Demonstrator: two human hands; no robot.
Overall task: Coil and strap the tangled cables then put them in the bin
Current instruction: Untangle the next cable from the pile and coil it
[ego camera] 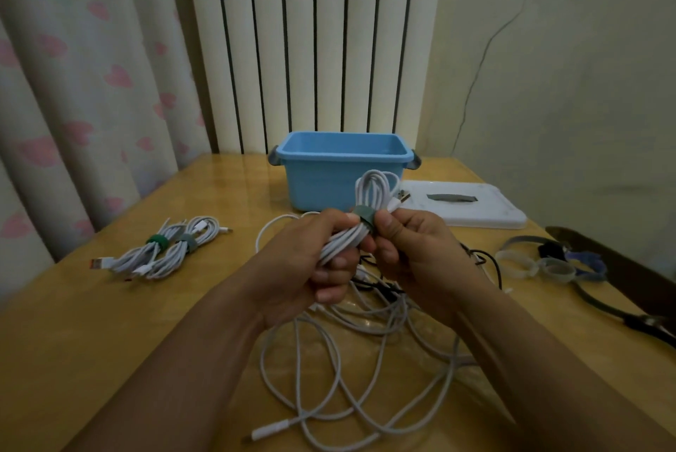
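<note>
My left hand (pixel 314 261) grips a coiled white cable (pixel 373 192) held up over the table's middle. A grey-green strap (pixel 363 218) wraps round the coil, and my right hand (pixel 413 250) pinches that strap. Below my hands lies a tangle of white and black cables (pixel 351 360). The blue bin (pixel 342 168) stands open just behind the coil. Two strapped white coils (pixel 164 250) lie on the table to the left, one with a green strap and one with a grey strap.
The bin's white lid (pixel 472 210) lies flat to the right of the bin. Several loose straps (pixel 541 263) sit near the right table edge by a dark chair back (pixel 629 268). A curtain hangs at the left and a radiator stands behind.
</note>
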